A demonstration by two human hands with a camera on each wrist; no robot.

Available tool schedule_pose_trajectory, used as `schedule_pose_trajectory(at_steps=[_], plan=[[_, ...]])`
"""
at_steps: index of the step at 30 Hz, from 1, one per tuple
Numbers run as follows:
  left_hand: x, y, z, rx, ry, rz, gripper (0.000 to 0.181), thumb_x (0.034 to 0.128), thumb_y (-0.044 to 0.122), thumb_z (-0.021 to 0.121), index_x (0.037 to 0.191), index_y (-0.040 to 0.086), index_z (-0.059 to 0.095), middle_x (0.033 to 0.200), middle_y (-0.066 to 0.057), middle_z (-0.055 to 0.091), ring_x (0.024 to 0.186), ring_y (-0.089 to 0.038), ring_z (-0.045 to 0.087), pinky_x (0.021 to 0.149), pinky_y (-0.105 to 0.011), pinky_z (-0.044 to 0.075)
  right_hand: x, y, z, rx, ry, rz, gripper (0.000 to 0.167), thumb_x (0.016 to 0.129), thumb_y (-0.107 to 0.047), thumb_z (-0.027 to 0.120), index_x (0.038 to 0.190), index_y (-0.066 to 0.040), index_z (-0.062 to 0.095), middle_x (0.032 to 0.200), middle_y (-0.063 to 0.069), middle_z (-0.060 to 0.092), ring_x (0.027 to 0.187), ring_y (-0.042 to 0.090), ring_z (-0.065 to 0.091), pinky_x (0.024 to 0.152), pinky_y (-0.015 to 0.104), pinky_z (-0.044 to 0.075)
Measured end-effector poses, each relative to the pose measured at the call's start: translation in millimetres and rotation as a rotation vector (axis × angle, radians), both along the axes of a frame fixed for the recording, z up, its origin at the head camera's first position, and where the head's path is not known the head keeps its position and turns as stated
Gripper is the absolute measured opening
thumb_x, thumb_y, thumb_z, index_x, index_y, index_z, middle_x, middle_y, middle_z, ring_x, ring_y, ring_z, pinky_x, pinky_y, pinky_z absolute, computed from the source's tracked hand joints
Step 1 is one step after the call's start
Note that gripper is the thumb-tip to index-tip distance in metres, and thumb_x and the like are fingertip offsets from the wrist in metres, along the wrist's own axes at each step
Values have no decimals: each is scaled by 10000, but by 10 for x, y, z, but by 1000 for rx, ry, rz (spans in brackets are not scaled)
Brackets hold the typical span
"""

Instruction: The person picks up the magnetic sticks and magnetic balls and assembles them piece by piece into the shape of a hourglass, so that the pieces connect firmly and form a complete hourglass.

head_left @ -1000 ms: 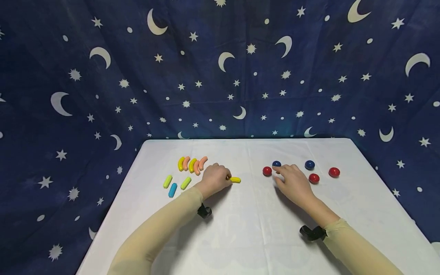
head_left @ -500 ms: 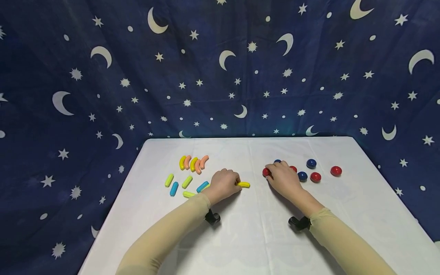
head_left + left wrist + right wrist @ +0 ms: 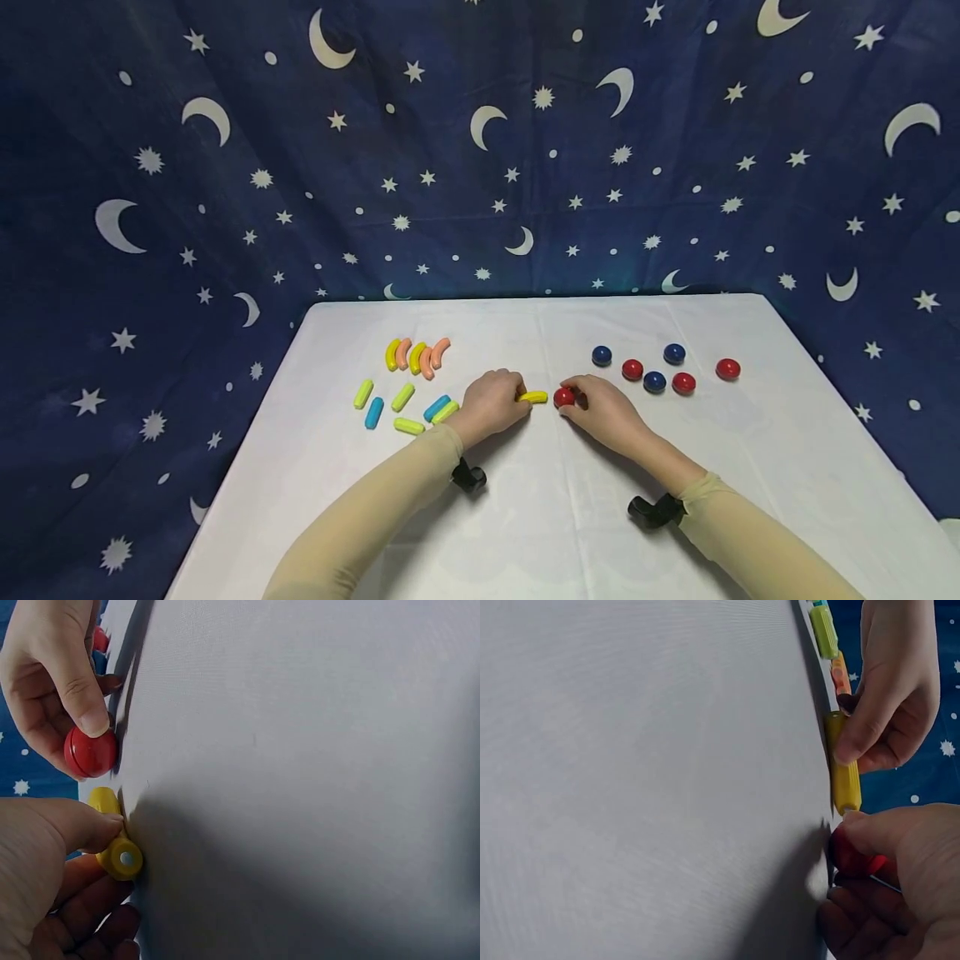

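Observation:
Between thumb and fingers, my left hand [image 3: 491, 404] pinches a curved yellow magnetic rod [image 3: 535, 397] near the table's middle. A pale round spot marks the end of that rod [image 3: 126, 858] in the left wrist view. My right hand [image 3: 606, 412] grips a red ball [image 3: 564, 397] just to its right; a seam runs round the ball [image 3: 91, 752]. In the right wrist view, the tip of the yellow rod [image 3: 846, 776] lies close to the red ball [image 3: 851, 855]; whether they touch there I cannot tell. A small gap shows in the head view.
Several curved yellow and pink rods [image 3: 440, 353] lie together at the back left. Straight green rods [image 3: 402, 397] and blue rods [image 3: 374, 413] are spread in front of them. Red balls [image 3: 727, 369] and blue balls [image 3: 655, 382] sit at the back right. A starry curtain [image 3: 480, 208] hangs behind the white table [image 3: 525, 533].
The left hand has carried the yellow rod to the right. My right hand has taken hold of the red ball and brought it nearer, leftward, toward the rod's tip.

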State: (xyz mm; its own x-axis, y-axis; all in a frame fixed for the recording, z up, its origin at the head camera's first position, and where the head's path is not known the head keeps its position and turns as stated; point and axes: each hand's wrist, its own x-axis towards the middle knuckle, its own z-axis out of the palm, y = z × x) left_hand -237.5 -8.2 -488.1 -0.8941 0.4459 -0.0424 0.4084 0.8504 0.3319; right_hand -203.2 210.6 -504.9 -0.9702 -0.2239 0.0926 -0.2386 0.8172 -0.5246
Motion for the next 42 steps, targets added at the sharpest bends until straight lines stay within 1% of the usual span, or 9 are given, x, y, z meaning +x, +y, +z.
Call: schedule_pose_trajectory(at_steps=[7, 11, 16, 23, 29, 34, 39, 42], plan=[[1, -4, 2, 18, -12, 14, 160, 917, 306, 727, 957, 153, 705, 808, 56, 563, 728, -118, 531, 652, -289, 461, -7, -38, -15, -40, 20, -3, 431, 873, -249, 836, 1240, -64, 704, 1010, 25, 679, 865, 179, 568, 786, 377, 497], [0, 1, 6, 22, -33, 22, 174, 926, 314, 722, 973, 147, 705, 815, 55, 564, 731, -120, 532, 660, -291, 465, -15, -68, -15, -39, -5, -13, 448, 882, -265, 827, 1264, -72, 695, 1014, 21, 669, 868, 183, 557, 778, 364, 490], [-4, 0, 9, 32, -52, 31, 176, 929, 318, 726, 979, 151, 703, 826, 51, 570, 733, -120, 536, 670, -296, 471, -30, -80, -17, -50, -40, -30, 453, 892, -260, 817, 1287, -85, 683, 1027, 23, 659, 885, 191, 557, 796, 366, 495], [-9, -11, -3, 21, -40, 14, 180, 938, 331, 728, 1013, 169, 709, 831, 53, 565, 731, -124, 529, 643, -279, 447, -40, -75, -20, -73, -52, -30, 446, 898, -255, 810, 1291, -89, 678, 1038, 31, 656, 897, 199, 559, 803, 374, 497], [-1, -20, -5, 19, -39, 8, 187, 946, 339, 723, 1036, 175, 716, 832, 54, 571, 745, -132, 526, 648, -284, 445, -34, -68, -23, -82, -71, -36, 446, 894, -239, 802, 1295, -90, 674, 1053, 36, 659, 912, 206, 569, 823, 394, 508], [1, -24, 0, 23, -40, 5, 193, 949, 344, 721, 1045, 177, 717, 828, 56, 573, 745, -137, 527, 651, -289, 446, -39, -55, -26, -80, -82, -36, 462, 895, -246, 796, 1315, -104, 668, 1041, 25, 657, 909, 206, 565, 826, 398, 510], [-9, -25, -12, 37, -47, 7, 202, 941, 342, 728, 1047, 170, 719, 824, 60, 574, 742, -131, 526, 652, -283, 444, -37, -46, -28, -86, -83, -34, 437, 897, -250, 797, 1292, -102, 681, 1060, 31, 665, 920, 204, 577, 846, 405, 525], [-14, -27, -22, 46, -53, 11, 217, 938, 345, 731, 1057, 164, 720, 828, 60, 578, 743, -129, 530, 657, -282, 448, -32, -48, -27, -89, -82, -37, 430, 896, -251, 799, 1281, -98, 682, 1057, 29, 663, 914, 200, 575, 834, 395, 520]])
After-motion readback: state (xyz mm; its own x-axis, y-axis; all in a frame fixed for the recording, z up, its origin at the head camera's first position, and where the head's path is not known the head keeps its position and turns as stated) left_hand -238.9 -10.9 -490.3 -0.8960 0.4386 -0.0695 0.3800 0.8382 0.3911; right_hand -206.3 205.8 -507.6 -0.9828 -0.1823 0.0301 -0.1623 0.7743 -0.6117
